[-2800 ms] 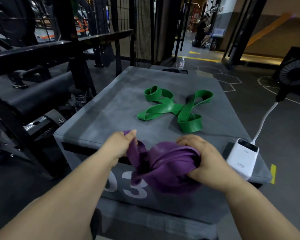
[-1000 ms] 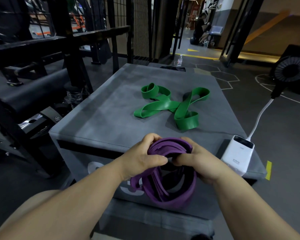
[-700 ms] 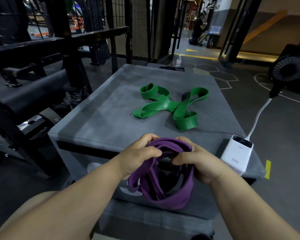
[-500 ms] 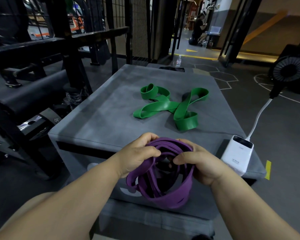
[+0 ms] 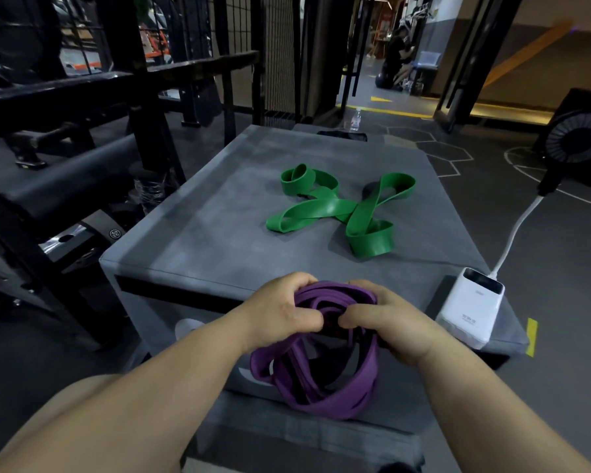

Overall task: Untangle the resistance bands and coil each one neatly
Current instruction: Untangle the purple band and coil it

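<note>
A dim gym: black racks to my left, a fan (image 5: 580, 138) on the floor to the right, and in front of me a grey padded box (image 5: 219, 233) that serves as the work surface. The green band (image 5: 335, 209) lies near the middle of the box top, slack and crossed over itself in several loops, with neither hand on it. A white power bank (image 5: 471, 308) sits at the near right corner.

The purple band (image 5: 331, 401) is the one I'm working. It hangs in the air just off the near edge of the box, gathered into a rough ring of several turns. My left hand (image 5: 280, 312) grips the top of the ring from the left, fingers curled over the strands. My right hand (image 5: 386, 322) grips it from the right the same way, the two thumbs almost meeting. The turns are uneven, and one strand looks to cross inside the ring, though I can't be sure from this angle.

I judge this to be the coiling step on the purple band, close to finished. The next move calls for evening the turns so they stack flat, then setting the coil on the box without letting it spring open, since the rubber will likely want to unwind once the pinch eases. After that, the green band needs its crossings undone before any coiling.
</note>
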Available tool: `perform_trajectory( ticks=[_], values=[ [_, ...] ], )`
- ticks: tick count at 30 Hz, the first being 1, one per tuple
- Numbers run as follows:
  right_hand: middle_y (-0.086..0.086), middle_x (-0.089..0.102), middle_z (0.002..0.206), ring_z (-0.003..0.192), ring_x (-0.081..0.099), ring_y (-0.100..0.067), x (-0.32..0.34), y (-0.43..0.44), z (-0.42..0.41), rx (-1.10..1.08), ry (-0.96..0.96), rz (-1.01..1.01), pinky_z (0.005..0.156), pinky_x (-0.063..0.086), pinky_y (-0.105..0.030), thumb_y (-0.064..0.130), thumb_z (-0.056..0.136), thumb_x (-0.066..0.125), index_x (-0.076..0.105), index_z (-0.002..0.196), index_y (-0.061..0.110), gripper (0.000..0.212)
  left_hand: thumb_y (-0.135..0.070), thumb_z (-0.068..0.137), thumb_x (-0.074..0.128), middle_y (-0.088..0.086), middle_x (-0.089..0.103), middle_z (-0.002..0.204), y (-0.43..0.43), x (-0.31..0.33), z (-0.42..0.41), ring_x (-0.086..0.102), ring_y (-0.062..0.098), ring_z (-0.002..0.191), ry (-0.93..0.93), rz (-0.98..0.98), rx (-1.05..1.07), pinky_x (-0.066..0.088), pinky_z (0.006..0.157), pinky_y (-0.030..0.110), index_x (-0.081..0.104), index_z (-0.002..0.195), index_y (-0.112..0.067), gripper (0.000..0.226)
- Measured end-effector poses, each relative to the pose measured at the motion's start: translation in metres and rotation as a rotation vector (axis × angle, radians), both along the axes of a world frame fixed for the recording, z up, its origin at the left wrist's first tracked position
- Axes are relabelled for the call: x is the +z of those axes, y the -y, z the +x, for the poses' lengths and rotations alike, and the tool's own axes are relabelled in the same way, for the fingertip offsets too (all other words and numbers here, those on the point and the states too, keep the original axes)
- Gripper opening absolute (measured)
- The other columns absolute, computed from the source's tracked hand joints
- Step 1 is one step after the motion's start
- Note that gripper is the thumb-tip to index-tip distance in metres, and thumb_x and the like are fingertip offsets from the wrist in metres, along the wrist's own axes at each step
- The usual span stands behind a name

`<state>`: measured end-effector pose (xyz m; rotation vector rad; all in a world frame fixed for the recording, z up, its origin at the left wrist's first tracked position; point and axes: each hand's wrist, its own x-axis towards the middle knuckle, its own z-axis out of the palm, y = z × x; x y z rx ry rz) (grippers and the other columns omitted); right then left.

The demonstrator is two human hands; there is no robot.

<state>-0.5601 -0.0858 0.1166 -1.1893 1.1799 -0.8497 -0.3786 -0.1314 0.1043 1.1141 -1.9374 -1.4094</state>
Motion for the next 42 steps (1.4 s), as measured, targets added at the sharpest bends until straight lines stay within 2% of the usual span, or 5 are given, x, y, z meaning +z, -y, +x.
perform_trajectory(
  ticks=[9, 17, 23, 34, 42],
  values=[
    [-0.012, 0.062, 0.074, 0.069, 0.056, -0.025, 0.000, 0.001, -0.004, -0.014, -0.224, -0.060, 0.071, 0.042, -0.038, 0.034, 0.045, 0.069, 0.065, 0.087, 0.001, 0.053, -0.016, 0.059, 0.066, -0.002, 0.066, 0.078, -0.004, -0.003, -0.003, 0.060, 0.013, 0.074, -0.166, 0.130, 0.013, 0.048, 0.074, 0.029, 0.063, 0.100, -0.013, 0.041],
    [-0.010, 0.067, 0.079, 0.075, 0.063, -0.025, -0.007, -0.002, -0.001, -0.055, -0.302, -0.125, 0.081, 0.052, -0.053, 0.038, 0.045, 0.067, 0.064, 0.091, 0.011, 0.053, -0.018, 0.072, 0.070, -0.010, 0.065, 0.081, -0.001, -0.002, -0.005, 0.058, 0.005, 0.071, 0.176, -0.155, -0.009, 0.049, 0.070, 0.027, 0.052, 0.090, -0.031, 0.029],
    [-0.003, 0.066, 0.075, 0.071, 0.063, -0.020, -0.009, 0.001, 0.004, -0.071, -0.388, -0.171, 0.077, 0.054, -0.047, 0.041, 0.046, 0.064, 0.065, 0.089, 0.015, 0.050, -0.019, 0.070, 0.072, -0.011, 0.060, 0.070, 0.003, 0.001, -0.003, 0.053, 0.005, 0.063, 0.249, -0.128, -0.004, 0.042, 0.059, 0.021, 0.053, 0.078, -0.027, 0.022],
    [0.004, 0.064, 0.081, 0.079, 0.061, -0.019, -0.010, 0.003, 0.012, -0.030, -0.782, -0.301, 0.071, 0.048, -0.031, 0.024, 0.062, 0.075, 0.060, 0.091, 0.021, 0.033, -0.028, 0.067, 0.072, -0.010, 0.066, 0.085, 0.001, -0.002, 0.000, 0.062, 0.015, 0.083, 0.316, -0.119, -0.018, 0.048, 0.073, 0.030, 0.056, 0.095, -0.029, 0.032],
    [0.007, 0.055, 0.074, 0.071, 0.050, -0.015, -0.007, 0.000, 0.009, -0.074, -0.746, -0.450, 0.060, 0.037, -0.013, 0.019, 0.071, 0.067, 0.052, 0.078, 0.026, 0.018, -0.008, 0.052, 0.070, -0.001, 0.064, 0.080, 0.000, -0.004, 0.001, 0.060, 0.016, 0.076, -0.053, 0.263, -0.092, 0.049, 0.071, 0.032, 0.057, 0.104, -0.021, 0.055]
  ],
)
